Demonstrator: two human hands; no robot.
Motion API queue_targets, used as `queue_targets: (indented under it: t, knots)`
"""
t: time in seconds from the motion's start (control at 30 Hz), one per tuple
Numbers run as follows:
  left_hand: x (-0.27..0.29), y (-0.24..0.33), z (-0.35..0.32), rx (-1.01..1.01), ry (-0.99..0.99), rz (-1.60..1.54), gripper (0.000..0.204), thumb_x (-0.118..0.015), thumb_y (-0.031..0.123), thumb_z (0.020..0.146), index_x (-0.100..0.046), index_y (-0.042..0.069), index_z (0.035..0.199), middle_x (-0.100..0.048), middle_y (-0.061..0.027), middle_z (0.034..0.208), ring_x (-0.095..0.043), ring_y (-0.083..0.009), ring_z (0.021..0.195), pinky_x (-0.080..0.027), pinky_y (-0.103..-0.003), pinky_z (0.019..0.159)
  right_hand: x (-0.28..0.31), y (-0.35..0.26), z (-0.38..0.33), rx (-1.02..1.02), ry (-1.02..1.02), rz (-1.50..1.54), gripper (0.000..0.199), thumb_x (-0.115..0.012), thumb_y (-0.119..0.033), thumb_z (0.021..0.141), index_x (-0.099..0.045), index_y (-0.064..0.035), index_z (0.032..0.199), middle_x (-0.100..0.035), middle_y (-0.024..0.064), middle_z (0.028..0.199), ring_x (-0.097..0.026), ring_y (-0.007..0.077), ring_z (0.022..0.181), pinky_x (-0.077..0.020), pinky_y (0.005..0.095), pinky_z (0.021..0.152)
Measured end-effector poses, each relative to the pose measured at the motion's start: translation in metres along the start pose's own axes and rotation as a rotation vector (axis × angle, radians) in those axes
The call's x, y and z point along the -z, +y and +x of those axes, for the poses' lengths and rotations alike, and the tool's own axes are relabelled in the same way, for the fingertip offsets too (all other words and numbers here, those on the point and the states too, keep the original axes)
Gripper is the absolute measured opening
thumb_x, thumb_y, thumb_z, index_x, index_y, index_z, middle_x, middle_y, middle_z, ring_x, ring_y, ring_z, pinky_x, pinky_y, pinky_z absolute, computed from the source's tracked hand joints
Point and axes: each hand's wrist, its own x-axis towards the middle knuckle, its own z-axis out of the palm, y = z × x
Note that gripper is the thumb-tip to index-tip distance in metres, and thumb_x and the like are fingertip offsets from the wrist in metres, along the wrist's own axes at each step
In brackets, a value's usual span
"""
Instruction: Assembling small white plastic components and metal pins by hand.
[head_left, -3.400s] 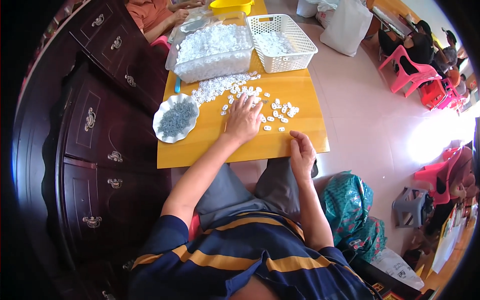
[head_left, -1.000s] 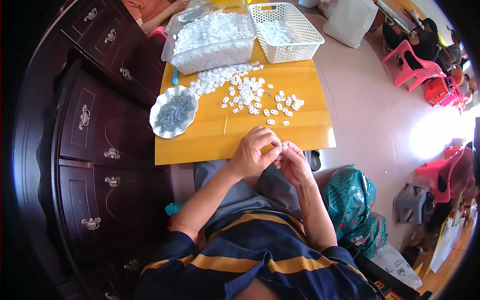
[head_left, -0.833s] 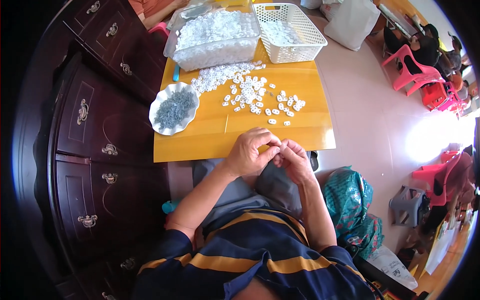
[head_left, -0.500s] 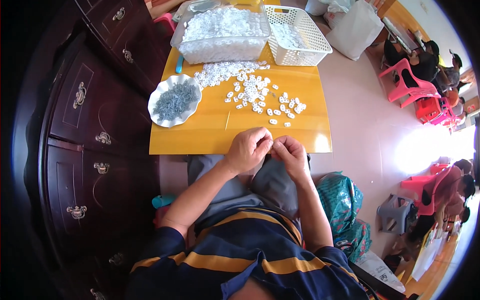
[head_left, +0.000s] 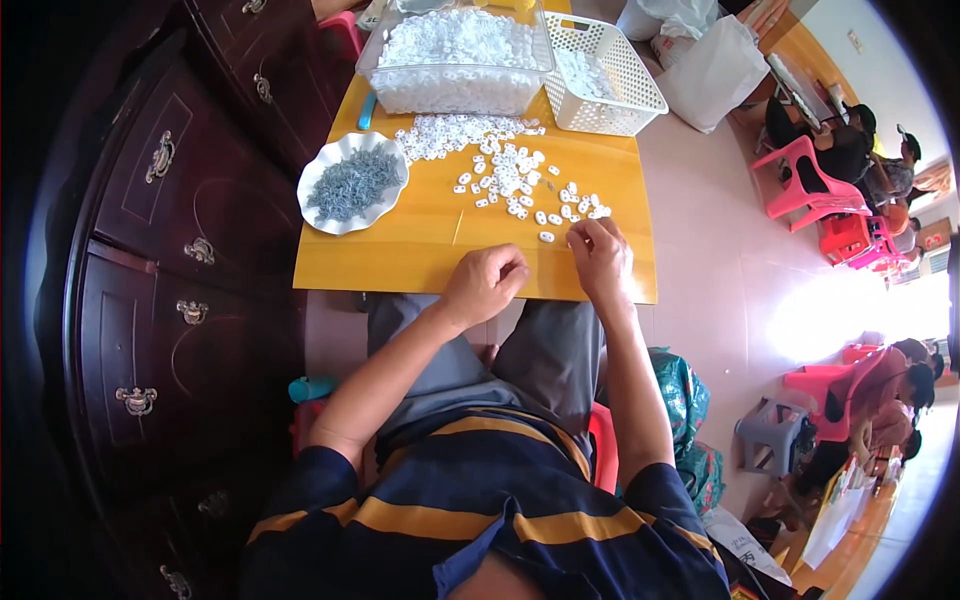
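Note:
My left hand [head_left: 487, 285] is closed just over the table's front edge, its fingers curled together; whatever is between them is hidden. Farther right, my right hand [head_left: 602, 262] reaches over the tabletop with thumb and fingers pinched at the near edge of the loose white pieces [head_left: 515, 172]. Its fingertips hide what they touch. These pieces are small, flat ovals with two dark holes. A single white piece [head_left: 546, 237] lies left of the right fingertips. The scalloped white dish [head_left: 312, 212] at the left holds a heap of small grey-blue parts [head_left: 350, 184].
At the back of the yellow table [head_left: 400, 265] stand a clear bin [head_left: 455, 95] and a white perforated basket [head_left: 625, 118], both holding white pieces. A thin yellowish stick [head_left: 458, 226] lies mid-table. Dark drawers [head_left: 125, 290] rise at left. Other people sit at right.
My hands, which met at the table's front edge, are now apart. The right hand has moved forward and right to the white pieces; the left has stayed near the edge.

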Motion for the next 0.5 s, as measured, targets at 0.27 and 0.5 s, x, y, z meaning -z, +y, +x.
queue_targets:
  t: [0.27, 0.5]
  knots:
    - [0.007, -0.01, -0.004, 0.024, -0.027, -0.08, 0.012, -0.067, 0.01, 0.092, -0.065, -0.001, 0.085, -0.064, -0.0048, 0.069, -0.057, -0.0099, 0.061, -0.047, -0.029, 0.058, -0.015, 0.002, 0.008, 0.021, -0.031, -0.073, 0.011, -0.069, -0.018, 0.09, -0.074, -0.0092, 0.094, -0.069, 0.0121, 0.096, -0.069, 0.0343, 0.085, -0.0548, 0.0439, 0.076]
    - [0.006, -0.017, -0.002, 0.064, -0.033, -0.125, 0.013, -0.068, 0.009, 0.091, -0.064, -0.001, 0.083, -0.067, -0.0097, 0.069, -0.063, -0.0165, 0.061, -0.049, -0.033, 0.059, 0.005, 0.012, -0.001, -0.051, 0.037, 0.001, 0.013, -0.07, -0.017, 0.089, -0.074, -0.0061, 0.094, -0.07, 0.0132, 0.091, -0.069, 0.0325, 0.081, -0.0552, 0.0412, 0.074]
